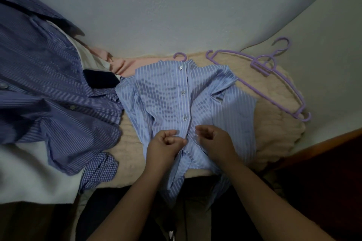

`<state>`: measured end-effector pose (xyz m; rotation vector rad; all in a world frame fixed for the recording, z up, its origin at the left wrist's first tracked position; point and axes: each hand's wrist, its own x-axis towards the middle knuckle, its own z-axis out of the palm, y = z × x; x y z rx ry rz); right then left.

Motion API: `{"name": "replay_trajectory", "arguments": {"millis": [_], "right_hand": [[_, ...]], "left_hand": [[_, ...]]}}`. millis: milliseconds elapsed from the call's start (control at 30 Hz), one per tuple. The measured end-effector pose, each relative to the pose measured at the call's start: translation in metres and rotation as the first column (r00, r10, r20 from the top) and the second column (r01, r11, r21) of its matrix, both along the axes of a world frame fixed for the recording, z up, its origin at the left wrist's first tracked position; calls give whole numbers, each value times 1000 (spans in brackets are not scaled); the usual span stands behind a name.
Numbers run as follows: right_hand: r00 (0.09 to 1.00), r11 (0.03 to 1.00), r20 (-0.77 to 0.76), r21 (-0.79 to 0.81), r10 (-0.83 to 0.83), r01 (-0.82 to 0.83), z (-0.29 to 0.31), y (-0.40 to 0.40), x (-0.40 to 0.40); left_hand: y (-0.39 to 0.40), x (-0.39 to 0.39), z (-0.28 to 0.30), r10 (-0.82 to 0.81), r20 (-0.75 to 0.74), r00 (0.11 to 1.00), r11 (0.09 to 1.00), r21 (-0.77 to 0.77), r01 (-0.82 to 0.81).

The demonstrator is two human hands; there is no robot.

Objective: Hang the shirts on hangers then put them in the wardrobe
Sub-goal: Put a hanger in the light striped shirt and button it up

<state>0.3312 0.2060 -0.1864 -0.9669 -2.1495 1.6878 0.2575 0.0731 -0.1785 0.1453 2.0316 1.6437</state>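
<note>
Two hands close together on light blue striped shirt (pixel 176 100), left hand (pixel 164 143) and right hand (pixel 215 141) each pinching its button placket, shirt flat on beige blanket (pixel 274 123), hanger hook (pixel 180 56) at collar, spare purple hangers (pixel 274 76) right, dark striped shirt (pixel 49 84) left.

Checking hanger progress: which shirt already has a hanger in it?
The light blue striped shirt: a purple hook pokes out at its collar; the dark striped shirt shows none.

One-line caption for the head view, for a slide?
Both hands, left and right, pinch the placket of a light blue striped shirt already on a purple hanger.
</note>
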Motion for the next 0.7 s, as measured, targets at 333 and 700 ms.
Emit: {"name": "replay_trajectory", "arguments": {"millis": [333,700], "right_hand": [[982,979,175,204,-66,30,-4,-17,-6],[980,974,197,223,-10,-35,3,-17,-13]], "left_hand": [[2,18,-6,-11,-55,998,998,-69,8],[6,17,9,106,-109,988,992,-51,-112]]}}
